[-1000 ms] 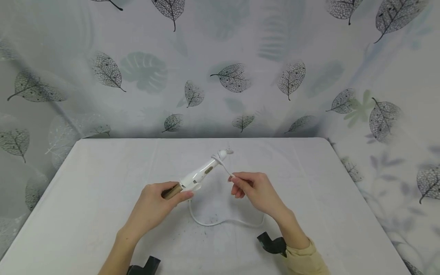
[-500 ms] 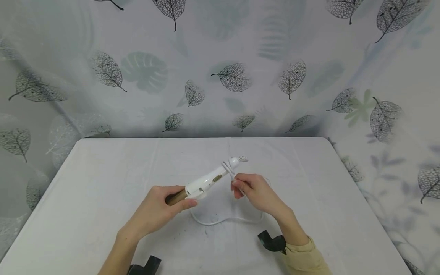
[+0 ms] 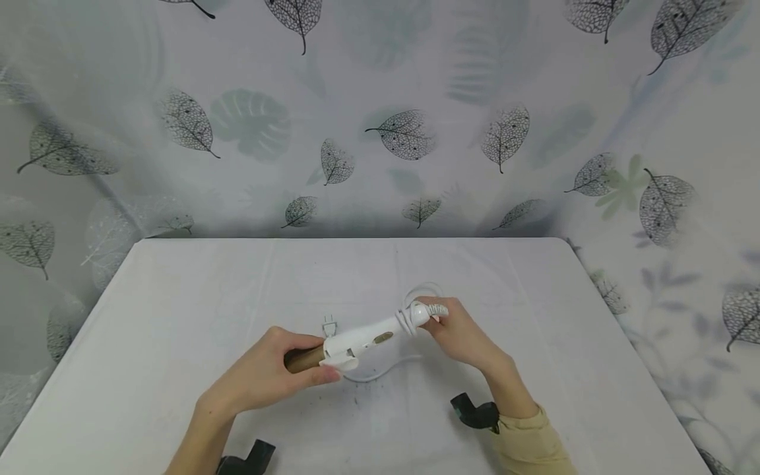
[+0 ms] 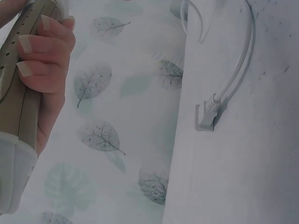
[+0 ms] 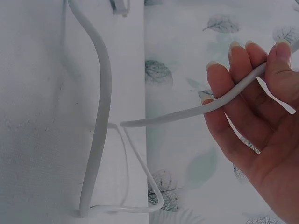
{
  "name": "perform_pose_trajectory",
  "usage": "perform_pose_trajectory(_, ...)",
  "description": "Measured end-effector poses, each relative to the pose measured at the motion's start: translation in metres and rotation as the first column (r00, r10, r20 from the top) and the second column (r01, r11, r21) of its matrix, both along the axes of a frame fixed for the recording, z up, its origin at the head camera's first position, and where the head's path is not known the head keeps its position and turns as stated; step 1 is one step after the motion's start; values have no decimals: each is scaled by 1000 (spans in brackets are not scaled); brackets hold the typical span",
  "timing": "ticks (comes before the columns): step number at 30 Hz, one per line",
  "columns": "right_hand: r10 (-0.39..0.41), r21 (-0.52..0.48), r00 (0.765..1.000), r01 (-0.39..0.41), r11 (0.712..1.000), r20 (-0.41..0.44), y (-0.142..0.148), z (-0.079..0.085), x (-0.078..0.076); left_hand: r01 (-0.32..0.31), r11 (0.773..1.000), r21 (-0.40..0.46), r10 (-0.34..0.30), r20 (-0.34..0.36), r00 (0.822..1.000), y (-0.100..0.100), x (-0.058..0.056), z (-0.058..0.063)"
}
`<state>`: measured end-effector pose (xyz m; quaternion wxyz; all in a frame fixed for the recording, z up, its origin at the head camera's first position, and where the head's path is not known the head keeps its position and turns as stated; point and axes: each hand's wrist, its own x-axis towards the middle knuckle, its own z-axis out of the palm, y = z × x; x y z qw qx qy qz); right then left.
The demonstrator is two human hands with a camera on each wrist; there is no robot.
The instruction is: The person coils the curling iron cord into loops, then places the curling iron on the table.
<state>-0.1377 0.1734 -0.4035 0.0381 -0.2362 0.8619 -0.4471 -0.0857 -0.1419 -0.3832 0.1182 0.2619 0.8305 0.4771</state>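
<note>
My left hand (image 3: pixel 270 366) grips the gold-brown barrel of a hair iron (image 3: pixel 362 338), holding it slanted with its white handle toward the right. In the left wrist view, fingers curl over the hair iron's vented brown casing (image 4: pixel 28 98). A white power cord (image 5: pixel 173 114) is wound round the handle near its ribbed cord end. My right hand (image 3: pixel 460 333), partly behind that end, pinches the cord between thumb and fingers, as the right wrist view shows. The cord's two-pin plug (image 3: pixel 329 325) lies on the table behind the hair iron.
A white cloth covers the table (image 3: pixel 178 297). Beyond the far edge hangs a leaf-patterned curtain (image 3: pixel 368 86). Loose cord (image 4: pixel 243 51) trails across the tabletop to the plug. Black camera mounts (image 3: pixel 475 412) sit on both wrists.
The hair iron has swung lower and to the right, lying flatter. My right hand has carried the cord round the handle's end, adding wrap there. The plug has come into view behind the iron.
</note>
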Motion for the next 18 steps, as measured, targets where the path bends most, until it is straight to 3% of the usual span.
perform_pose_trajectory(2, 45, -25, 999, -46, 999, -19, 1, -1, 0, 43, 999, 27, -43, -6, 999, 0, 0, -1)
perform_pose_trajectory(4, 109, -34, 989, -112, 993, -97, 1, -1, -1, 90, 995, 52, -90, -7, 996, 2, 1, -3)
perform_pose_trajectory(9, 223, -38, 924, -246, 968, -310, 0, -3, -4, 166, 984, 67, -166, -4, 986, 7, 2, -6)
perform_pose_trajectory(13, 201, -31, 915, -226, 974, -351, 1, -5, -7, 155, 987, 35, -155, -2, 988, 7, 2, -6)
perform_pose_trajectory(18, 157, 85, 900, -134, 987, -407, 3, -6, -6, 144, 988, -49, -142, 46, 989, 5, 3, -5)
